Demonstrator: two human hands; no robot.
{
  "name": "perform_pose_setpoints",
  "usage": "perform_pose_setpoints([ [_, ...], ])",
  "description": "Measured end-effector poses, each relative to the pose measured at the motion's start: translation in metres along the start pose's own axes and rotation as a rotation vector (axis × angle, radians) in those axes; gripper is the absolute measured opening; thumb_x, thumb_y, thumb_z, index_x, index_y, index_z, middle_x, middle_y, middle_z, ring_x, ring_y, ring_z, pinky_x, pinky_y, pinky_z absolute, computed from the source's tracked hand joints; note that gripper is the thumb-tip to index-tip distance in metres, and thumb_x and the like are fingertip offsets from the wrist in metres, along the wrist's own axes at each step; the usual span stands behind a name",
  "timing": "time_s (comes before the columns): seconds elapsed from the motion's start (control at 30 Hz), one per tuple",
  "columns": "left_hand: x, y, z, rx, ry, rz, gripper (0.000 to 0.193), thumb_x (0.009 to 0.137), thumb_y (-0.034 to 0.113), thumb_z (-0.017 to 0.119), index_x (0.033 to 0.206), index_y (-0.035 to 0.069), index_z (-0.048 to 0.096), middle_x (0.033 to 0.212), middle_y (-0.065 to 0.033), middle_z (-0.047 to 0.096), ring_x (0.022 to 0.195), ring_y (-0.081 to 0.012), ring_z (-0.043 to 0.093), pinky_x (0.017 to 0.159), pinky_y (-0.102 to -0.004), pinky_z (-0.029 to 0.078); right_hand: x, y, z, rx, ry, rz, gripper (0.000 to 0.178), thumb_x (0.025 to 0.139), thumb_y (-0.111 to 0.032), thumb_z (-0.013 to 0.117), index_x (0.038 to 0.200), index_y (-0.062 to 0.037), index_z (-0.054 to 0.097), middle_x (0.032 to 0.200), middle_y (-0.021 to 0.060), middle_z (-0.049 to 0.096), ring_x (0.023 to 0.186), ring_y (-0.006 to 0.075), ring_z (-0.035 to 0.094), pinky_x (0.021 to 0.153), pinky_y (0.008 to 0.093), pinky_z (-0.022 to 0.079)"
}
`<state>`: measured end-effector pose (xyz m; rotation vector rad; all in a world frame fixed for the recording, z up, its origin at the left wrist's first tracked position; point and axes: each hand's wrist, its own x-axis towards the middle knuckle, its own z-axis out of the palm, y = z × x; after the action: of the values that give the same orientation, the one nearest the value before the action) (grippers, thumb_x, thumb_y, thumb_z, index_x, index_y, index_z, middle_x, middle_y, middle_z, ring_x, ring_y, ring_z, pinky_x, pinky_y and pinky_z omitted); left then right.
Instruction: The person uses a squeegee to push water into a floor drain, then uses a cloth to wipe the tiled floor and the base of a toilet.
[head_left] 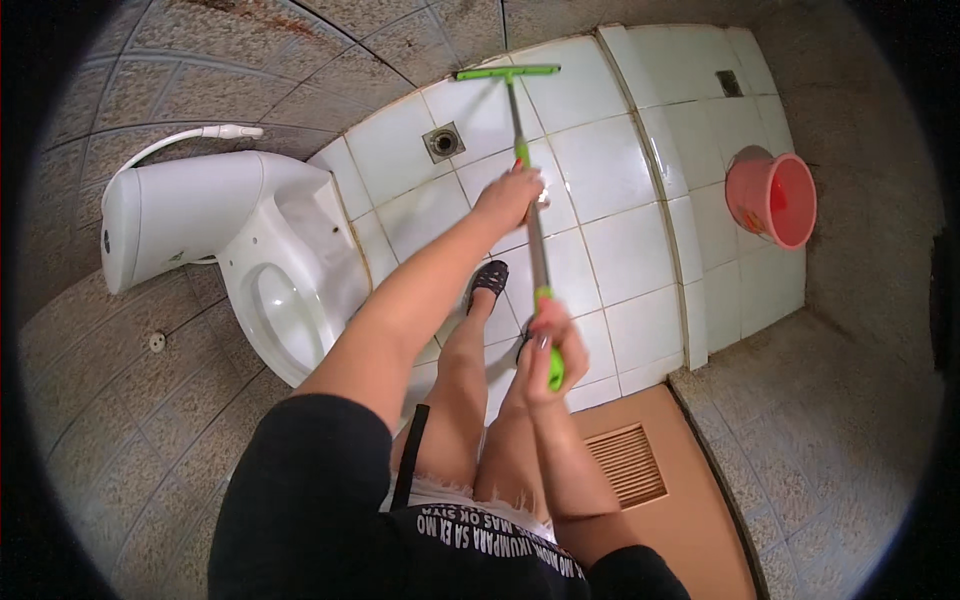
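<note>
A bathroom floor of glossy white tiles (605, 185) is seen from above, bordered by rough, stone-patterned walls (250, 90). The person's left hand (508, 197) has its fingers wrapped around the metal shaft of a green floor squeegee (538, 250); the right hand (557, 355), slightly blurred, has its fingers curled around the green grip at the near end. The squeegee slants away from the body, its wide green blade (508, 72) near the foot of the far wall. A square floor drain (444, 142) lies left of the shaft, and a white toilet (283, 290) bounds that side. To the right, tiles stretch to a raised white ledge (655, 170); beyond it stands a pink bucket (750, 195). A brown door (690, 515) with a slatted vent (628, 466) is at lower right.
</note>
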<state>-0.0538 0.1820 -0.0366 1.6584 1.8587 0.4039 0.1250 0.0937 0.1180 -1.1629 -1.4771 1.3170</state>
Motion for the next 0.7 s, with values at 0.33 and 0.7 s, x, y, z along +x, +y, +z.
perform_pose_setpoints([
  [0.33, -0.144, 0.056, 0.023, -0.093, 0.107, -0.065, 0.015, 0.078, 0.019, 0.062, 0.078, 0.007, 0.054, 0.116, -0.0161, 0.055, 0.103, -0.0355, 0.054, 0.080, -0.0401, 0.049, -0.079, -0.074, -0.061, 0.011, -0.359, 0.012, 0.006, 0.067, -0.001, 0.058, 0.072, -0.0018, 0.054, 0.077, 0.0119, 0.060, 0.088, 0.0311, 0.060, 0.087, 0.0429, 0.046],
  [0.7, -0.175, -0.061, -0.009, -0.100, 0.648, -0.505, 0.015, 0.079, 0.016, 0.064, 0.077, 0.006, 0.053, 0.079, -0.0115, 0.053, 0.068, -0.0285, 0.052, 0.066, -0.0332, 0.046, 0.029, -0.026, 0.030, 0.069, -0.746, -0.091, 0.010, 0.073, -0.009, 0.061, 0.077, -0.0038, 0.054, 0.093, 0.0117, 0.062, 0.096, 0.0278, 0.059, 0.086, 0.0441, 0.041],
])
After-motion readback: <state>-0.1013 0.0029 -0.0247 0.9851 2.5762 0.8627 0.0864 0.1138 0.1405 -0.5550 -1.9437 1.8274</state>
